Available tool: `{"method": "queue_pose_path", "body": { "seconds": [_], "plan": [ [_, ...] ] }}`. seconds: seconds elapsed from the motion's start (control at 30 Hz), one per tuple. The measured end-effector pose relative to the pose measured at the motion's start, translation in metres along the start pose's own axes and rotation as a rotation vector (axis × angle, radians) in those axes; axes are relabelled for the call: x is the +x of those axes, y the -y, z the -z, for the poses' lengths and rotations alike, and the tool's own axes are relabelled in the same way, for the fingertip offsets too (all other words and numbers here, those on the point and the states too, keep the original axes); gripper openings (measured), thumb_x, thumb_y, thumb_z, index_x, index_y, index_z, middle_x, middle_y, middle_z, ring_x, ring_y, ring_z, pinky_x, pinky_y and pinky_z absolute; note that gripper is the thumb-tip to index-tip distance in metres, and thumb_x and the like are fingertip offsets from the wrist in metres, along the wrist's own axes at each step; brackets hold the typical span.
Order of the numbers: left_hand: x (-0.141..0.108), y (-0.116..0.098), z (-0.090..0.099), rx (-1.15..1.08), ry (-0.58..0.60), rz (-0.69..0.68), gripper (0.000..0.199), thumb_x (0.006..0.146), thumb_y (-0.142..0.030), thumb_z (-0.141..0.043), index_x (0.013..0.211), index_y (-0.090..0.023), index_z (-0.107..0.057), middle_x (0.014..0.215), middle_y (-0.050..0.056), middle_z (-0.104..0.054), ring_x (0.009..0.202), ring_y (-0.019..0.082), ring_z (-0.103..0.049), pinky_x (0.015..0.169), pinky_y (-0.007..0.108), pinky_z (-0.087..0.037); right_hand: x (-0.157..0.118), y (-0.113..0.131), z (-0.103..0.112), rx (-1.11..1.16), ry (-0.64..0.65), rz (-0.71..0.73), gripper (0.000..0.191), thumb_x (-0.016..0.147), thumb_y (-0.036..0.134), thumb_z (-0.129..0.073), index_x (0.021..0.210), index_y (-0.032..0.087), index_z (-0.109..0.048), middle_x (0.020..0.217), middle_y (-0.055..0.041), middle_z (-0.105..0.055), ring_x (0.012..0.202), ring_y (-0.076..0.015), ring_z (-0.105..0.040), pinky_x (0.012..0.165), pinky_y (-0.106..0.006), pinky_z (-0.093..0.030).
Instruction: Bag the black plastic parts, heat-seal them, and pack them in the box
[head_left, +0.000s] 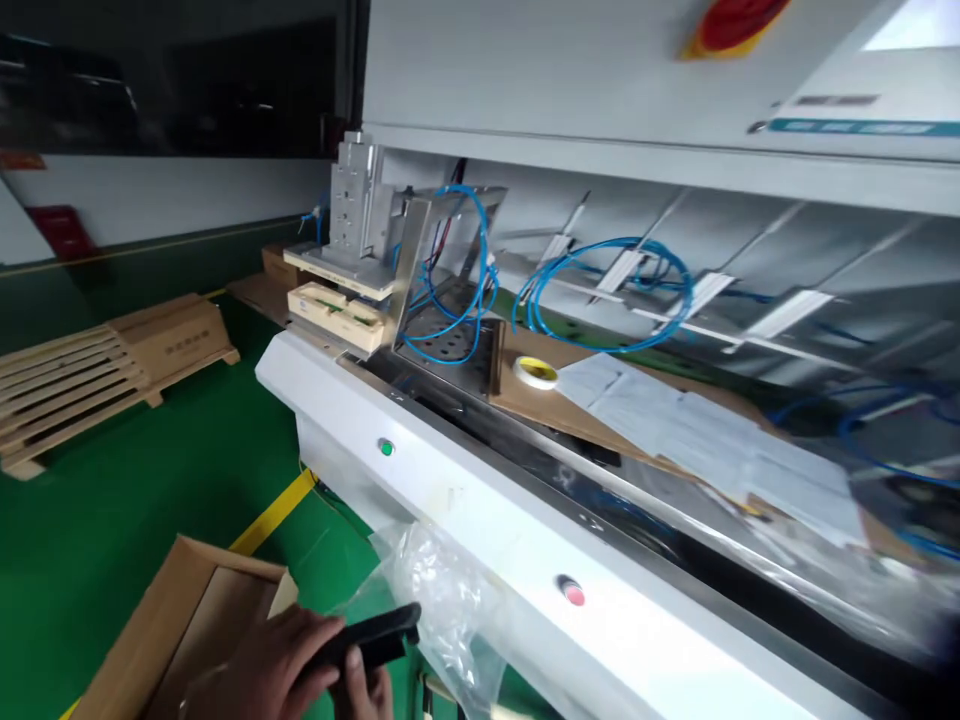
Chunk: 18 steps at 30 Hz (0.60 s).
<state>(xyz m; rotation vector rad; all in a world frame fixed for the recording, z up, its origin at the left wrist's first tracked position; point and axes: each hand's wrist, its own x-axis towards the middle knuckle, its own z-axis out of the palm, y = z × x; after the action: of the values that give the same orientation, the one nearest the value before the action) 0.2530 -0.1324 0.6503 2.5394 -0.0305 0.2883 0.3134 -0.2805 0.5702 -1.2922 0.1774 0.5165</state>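
My left hand [274, 665] is at the bottom edge, fingers shut around a slim black object [375, 632] that sticks out to the right. The thumb presses it from below. A crumpled clear plastic bag [446, 610] lies against the tip of the black object and hangs in front of the white machine panel [480, 510]. My right hand is not visible.
An open cardboard box [169, 625] sits on the green floor by my hand. The panel carries a green button [386, 447] and a red button [574, 593]. On the machine bed lie a tape roll [535, 372], papers [712, 430] and blue tubing [600, 290]. Wooden pallets [97, 360] stand left.
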Motion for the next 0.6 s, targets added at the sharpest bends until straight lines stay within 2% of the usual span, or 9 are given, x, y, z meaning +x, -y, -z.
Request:
{"method": "queue_pose_path", "body": {
  "seconds": [0.1,0.2,0.27,0.33,0.47,0.53,0.6],
  "plan": [
    [0.04,-0.013,0.013,-0.03,-0.071,-0.036,0.039,0.106,-0.025,-0.043,0.135,-0.038,-0.066,0.12,0.0,-0.08,0.104,0.019,-0.077,0.097,0.028,-0.062,0.012,0.03,-0.004,0.023,-0.142,0.033,0.064,0.061,0.081,-0.082,0.091,0.025,-0.081,0.094,-0.01,-0.082,0.098,-0.038,-0.076,0.091,-0.049,-0.062],
    [0.089,-0.01,0.023,-0.109,-0.076,-0.052,0.037,0.109,-0.028,-0.037,0.123,-0.034,-0.071,0.112,0.001,-0.082,0.1,0.019,-0.078,0.095,0.028,-0.061,0.024,0.056,-0.01,0.023,-0.275,0.07,0.068,0.061,0.078,-0.085,0.099,0.022,-0.08,0.103,-0.0113,-0.082,0.108,-0.0374,-0.073,0.098,-0.046,-0.06],
    [0.13,-0.006,0.035,-0.168,-0.064,-0.042,0.037,0.109,-0.032,-0.036,0.115,-0.031,-0.073,0.109,0.002,-0.082,0.098,0.019,-0.078,0.088,0.026,-0.06,0.031,0.075,-0.013,0.038,-0.351,0.091,0.068,0.063,0.077,-0.085,0.102,0.022,-0.078,0.109,-0.011,-0.081,0.113,-0.0363,-0.072,0.102,-0.045,-0.058],
    [0.179,-0.005,0.05,-0.192,-0.012,-0.052,0.036,0.108,-0.034,-0.037,0.111,-0.029,-0.073,0.107,0.003,-0.082,0.096,0.019,-0.077,0.085,0.026,-0.058,0.035,0.098,-0.015,0.045,-0.344,0.135,0.066,0.067,0.074,-0.085,0.108,0.022,-0.077,0.112,-0.0108,-0.081,0.114,-0.0348,-0.071,0.104,-0.044,-0.056],
    [0.282,-0.014,0.069,-0.143,0.24,-0.119,0.028,0.104,-0.032,-0.047,0.114,-0.028,-0.073,0.102,0.003,-0.082,0.092,0.02,-0.076,0.081,0.028,-0.053,0.035,0.148,-0.021,0.012,-0.259,0.24,0.067,0.075,0.066,-0.084,0.126,0.024,-0.073,0.109,-0.011,-0.081,0.107,-0.0333,-0.073,0.1,-0.046,-0.058],
    [0.325,-0.023,0.066,-0.09,0.334,-0.144,0.027,0.104,-0.032,-0.049,0.114,-0.027,-0.073,0.096,0.003,-0.081,0.088,0.02,-0.075,0.078,0.028,-0.05,0.034,0.167,-0.024,0.0,-0.303,0.264,0.069,0.077,0.064,-0.083,0.132,0.025,-0.071,0.107,-0.0109,-0.081,0.107,-0.0335,-0.073,0.099,-0.047,-0.058],
    [0.36,-0.031,0.054,-0.041,0.373,-0.179,0.027,0.104,-0.032,-0.049,0.113,-0.027,-0.075,0.094,0.004,-0.081,0.087,0.02,-0.074,0.077,0.028,-0.048,0.034,0.178,-0.025,-0.012,-0.367,0.273,0.07,0.079,0.063,-0.082,0.136,0.025,-0.071,0.103,-0.0104,-0.081,0.106,-0.0337,-0.072,0.1,-0.048,-0.057]
  ]
}}
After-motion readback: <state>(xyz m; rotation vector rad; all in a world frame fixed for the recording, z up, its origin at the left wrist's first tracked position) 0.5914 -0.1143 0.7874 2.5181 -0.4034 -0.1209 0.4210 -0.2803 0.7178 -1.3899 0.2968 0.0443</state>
